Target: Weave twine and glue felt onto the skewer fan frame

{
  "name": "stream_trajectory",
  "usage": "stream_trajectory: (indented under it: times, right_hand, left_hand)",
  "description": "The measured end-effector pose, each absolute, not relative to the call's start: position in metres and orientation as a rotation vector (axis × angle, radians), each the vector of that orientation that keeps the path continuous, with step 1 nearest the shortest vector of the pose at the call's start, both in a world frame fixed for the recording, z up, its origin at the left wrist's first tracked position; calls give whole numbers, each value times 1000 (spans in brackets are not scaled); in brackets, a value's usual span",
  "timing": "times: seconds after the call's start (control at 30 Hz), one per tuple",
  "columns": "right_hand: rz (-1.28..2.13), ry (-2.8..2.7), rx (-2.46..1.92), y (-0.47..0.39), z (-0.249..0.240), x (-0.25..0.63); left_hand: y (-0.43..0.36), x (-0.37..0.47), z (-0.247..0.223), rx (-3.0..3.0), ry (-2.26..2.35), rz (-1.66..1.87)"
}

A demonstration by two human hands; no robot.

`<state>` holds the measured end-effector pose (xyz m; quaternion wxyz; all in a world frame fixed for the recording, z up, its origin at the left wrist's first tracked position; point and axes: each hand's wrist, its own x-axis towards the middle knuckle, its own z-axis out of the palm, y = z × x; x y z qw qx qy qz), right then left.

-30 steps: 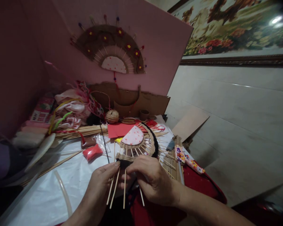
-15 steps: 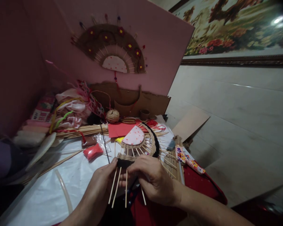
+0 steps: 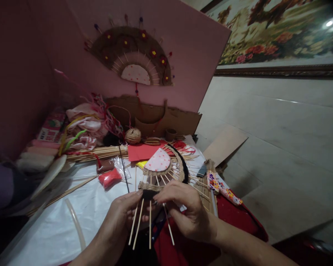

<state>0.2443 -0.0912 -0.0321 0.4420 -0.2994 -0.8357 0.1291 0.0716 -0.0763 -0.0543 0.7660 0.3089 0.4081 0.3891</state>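
Right hand (image 3: 187, 210) has shifted slightly at the fan's (image 3: 157, 161) near edge.

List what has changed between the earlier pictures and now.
The right hand has shifted slightly to the right and its fingers have lifted a little, baring more of the rightmost protruding stick. I see nothing newly taken up or fully let go. The left hand still grips the fan by its black band; the twine ball stayed put.
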Motion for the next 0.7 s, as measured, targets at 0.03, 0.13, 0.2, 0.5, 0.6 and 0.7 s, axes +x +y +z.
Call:
stream_trajectory:
  times: [0.03,0.13,0.2,0.5,0.6,0.7]
  right_hand:
    - [312,-2053,-782,-91,-32,245]
    - [296,-2081,-864,-89,-34,244]
    - [279,-2135,-875,-88,-37,244]
    - [292,-2187,-744,-92,-35,244]
    - [254,-2101,-864,-90,-33,244]
    - [260,-2151,-922,-88,-34,243]
  left_hand:
    - [-76,72,-54,675,894,840]
    - [-76,71,-56,676,911,851]
    - [-75,71,-58,680,895,863]
    - [-75,72,-53,656,910,893]
    - [-75,72,-55,678,924,872]
    - [-75,71,-57,689,913,862]
